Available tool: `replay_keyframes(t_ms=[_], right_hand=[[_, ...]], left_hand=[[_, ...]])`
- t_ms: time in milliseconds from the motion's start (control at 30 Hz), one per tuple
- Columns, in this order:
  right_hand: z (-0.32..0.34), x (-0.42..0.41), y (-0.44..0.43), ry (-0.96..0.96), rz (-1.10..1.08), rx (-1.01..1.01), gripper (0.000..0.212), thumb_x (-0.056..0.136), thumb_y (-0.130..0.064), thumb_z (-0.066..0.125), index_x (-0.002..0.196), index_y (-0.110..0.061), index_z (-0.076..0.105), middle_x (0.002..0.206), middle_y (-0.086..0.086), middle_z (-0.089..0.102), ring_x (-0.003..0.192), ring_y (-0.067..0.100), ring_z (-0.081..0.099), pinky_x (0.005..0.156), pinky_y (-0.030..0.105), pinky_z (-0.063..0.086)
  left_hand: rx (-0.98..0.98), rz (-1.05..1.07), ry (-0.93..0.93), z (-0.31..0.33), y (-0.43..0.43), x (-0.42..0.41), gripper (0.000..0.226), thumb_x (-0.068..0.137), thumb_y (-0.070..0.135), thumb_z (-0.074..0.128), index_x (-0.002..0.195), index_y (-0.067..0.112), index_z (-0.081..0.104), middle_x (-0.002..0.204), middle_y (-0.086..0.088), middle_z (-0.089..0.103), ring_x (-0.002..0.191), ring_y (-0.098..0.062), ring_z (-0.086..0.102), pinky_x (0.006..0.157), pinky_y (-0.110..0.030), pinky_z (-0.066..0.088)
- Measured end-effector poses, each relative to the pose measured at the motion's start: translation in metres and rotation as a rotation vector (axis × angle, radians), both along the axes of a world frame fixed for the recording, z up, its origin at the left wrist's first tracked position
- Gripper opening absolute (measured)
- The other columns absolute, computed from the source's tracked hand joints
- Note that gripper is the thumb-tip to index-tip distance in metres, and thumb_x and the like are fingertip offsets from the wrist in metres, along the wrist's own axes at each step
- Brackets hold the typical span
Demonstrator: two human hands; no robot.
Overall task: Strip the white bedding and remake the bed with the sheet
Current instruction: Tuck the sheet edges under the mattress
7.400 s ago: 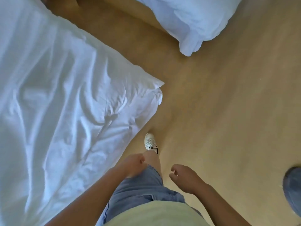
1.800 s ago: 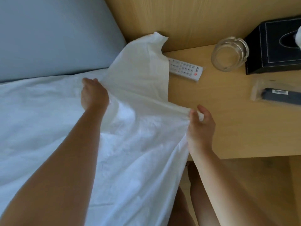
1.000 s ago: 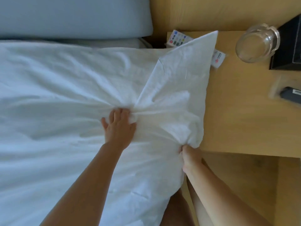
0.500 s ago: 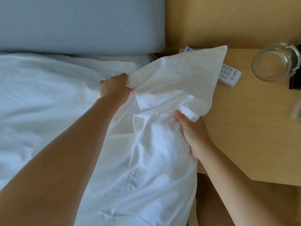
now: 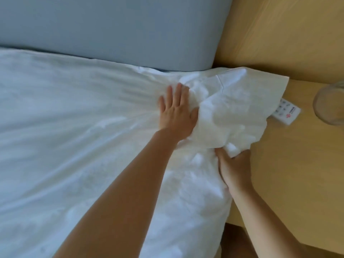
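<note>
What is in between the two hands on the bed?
In the head view, only a crumpled bunch of the white fabric sheet lies between the flat left hand and the gripping right hand.

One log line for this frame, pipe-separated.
step: fitting sheet corner | left hand: pressing flat on sheet | right hand: grips bunched corner | remote: partly under sheet, on nightstand

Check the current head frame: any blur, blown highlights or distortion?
Head view: soft throughout, with motion blur on the left hand and sheet folds; sheet by the right hand nearly blown out; light is diffuse, shadows faint; glass cut off at the right edge.
</note>
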State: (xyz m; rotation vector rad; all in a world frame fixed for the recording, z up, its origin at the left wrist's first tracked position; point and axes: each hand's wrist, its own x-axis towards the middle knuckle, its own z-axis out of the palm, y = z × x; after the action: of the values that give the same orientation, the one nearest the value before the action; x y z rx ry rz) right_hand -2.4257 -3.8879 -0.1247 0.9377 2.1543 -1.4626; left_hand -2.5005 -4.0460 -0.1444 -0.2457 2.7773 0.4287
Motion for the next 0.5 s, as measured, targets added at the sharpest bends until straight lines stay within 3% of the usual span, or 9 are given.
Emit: replay_keyframes(t_ms=[67,133,200,267,333,400,467,500], right_hand=[[0.009,-0.003,-0.002,0.032,-0.107,-0.030,0.048,0.073,-0.037,0.078,0.108,-0.023,0.048,0.103,-0.006,0.062,0.093,0.012,0.063,0.084,0.035,0.053],[0.017,-0.004,-0.008,-0.055,-0.154,-0.254,0.048,0.072,-0.041,0.078,0.110,-0.027,0.053,0.100,-0.007,0.067,0.088,0.010,0.066,0.078,0.033,0.055],[0.022,-0.002,-0.020,-0.241,-0.058,-0.467,0.046,0.077,-0.047,0.071,0.117,-0.027,0.059,0.105,-0.006,0.070,0.091,0.011,0.068,0.072,0.029,0.057],[0.017,-0.001,-0.031,-0.353,0.047,-0.487,0.047,0.081,-0.053,0.065,0.118,-0.025,0.059,0.107,-0.008,0.068,0.093,0.010,0.065,0.071,0.025,0.053],[0.003,-0.002,-0.030,-0.314,0.067,-0.381,0.041,0.086,-0.047,0.062,0.118,-0.022,0.057,0.104,-0.010,0.064,0.092,0.011,0.061,0.072,0.025,0.049],[-0.010,-0.006,-0.011,-0.160,0.174,-0.068,0.029,0.093,-0.033,0.056,0.114,-0.014,0.061,0.092,-0.009,0.060,0.091,0.016,0.058,0.068,0.020,0.041],[-0.018,0.000,0.016,-0.072,0.318,0.205,0.025,0.094,-0.032,0.054,0.099,-0.009,0.063,0.081,-0.004,0.060,0.089,0.021,0.061,0.068,0.025,0.043],[-0.019,0.007,0.026,-0.050,0.312,0.229,0.028,0.093,-0.034,0.056,0.100,-0.009,0.062,0.085,-0.003,0.063,0.089,0.020,0.063,0.070,0.027,0.047]], left_hand=[[0.129,0.029,0.013,0.015,0.001,0.024,0.067,0.095,0.041,0.042,0.151,0.017,0.014,0.160,-0.001,0.005,0.146,-0.021,-0.004,0.115,-0.036,-0.005],[0.252,0.155,0.076,0.037,0.008,0.063,0.064,0.092,0.035,0.052,0.148,0.013,0.028,0.157,-0.005,0.020,0.146,-0.021,0.007,0.116,-0.034,0.005],[0.309,0.290,0.082,0.056,0.018,0.116,0.060,0.091,0.037,0.055,0.143,0.012,0.038,0.151,-0.006,0.032,0.143,-0.022,0.019,0.116,-0.035,0.015],[0.285,0.390,0.022,0.067,0.029,0.178,0.067,0.088,0.053,0.048,0.142,0.015,0.039,0.148,-0.004,0.036,0.140,-0.021,0.024,0.115,-0.038,0.018],[0.267,0.502,-0.127,0.069,0.041,0.238,0.083,0.080,0.071,0.033,0.147,0.022,0.028,0.153,0.002,0.027,0.143,-0.015,0.015,0.116,-0.039,0.014],[0.199,0.520,-0.322,0.060,0.053,0.289,0.095,0.071,0.082,0.018,0.150,0.033,-0.002,0.158,0.011,-0.004,0.143,-0.005,-0.012,0.117,-0.037,-0.002],[0.107,0.440,-0.433,0.049,0.066,0.325,0.095,0.070,0.085,0.019,0.139,0.038,-0.026,0.148,0.012,-0.032,0.134,-0.007,-0.035,0.112,-0.036,-0.015],[0.092,0.420,-0.461,0.044,0.071,0.335,0.097,0.073,0.083,0.027,0.136,0.037,-0.030,0.145,0.009,-0.037,0.131,-0.011,-0.039,0.110,-0.037,-0.019]])
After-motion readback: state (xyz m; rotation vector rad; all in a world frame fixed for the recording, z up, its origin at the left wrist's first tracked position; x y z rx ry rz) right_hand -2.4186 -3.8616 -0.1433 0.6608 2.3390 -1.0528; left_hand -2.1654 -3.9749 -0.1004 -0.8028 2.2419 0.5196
